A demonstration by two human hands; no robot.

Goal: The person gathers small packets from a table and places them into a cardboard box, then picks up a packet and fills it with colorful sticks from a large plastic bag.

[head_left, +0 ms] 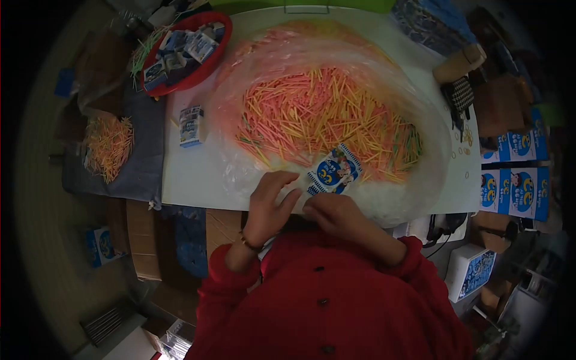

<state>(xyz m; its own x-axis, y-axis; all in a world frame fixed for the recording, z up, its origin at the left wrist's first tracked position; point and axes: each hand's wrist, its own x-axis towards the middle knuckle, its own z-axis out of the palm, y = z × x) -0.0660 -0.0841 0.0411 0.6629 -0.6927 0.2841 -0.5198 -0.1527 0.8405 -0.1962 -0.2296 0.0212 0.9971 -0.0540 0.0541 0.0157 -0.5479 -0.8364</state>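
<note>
A blue and white printed packet (336, 171) lies tilted at the near edge of a heap of thin pink and yellow sticks (312, 114). The sticks rest in a large clear plastic bag (240, 168), spread open on the table. My left hand (271, 201) is just left of the packet, its thumb apart from the bent fingers and nothing between them. Close below the packet's near end, my right hand (342, 215) has its fingers curled together. What those fingertips hold, if anything, is hidden.
A similar packet (191, 126) lies on the white table (180, 174) at left. Behind it stands a red basin (225, 42) of packets. More sticks (109, 147) are piled at far left. Blue printed boxes (522, 192) stand right, and rubber bands (467, 138) lie near the right edge.
</note>
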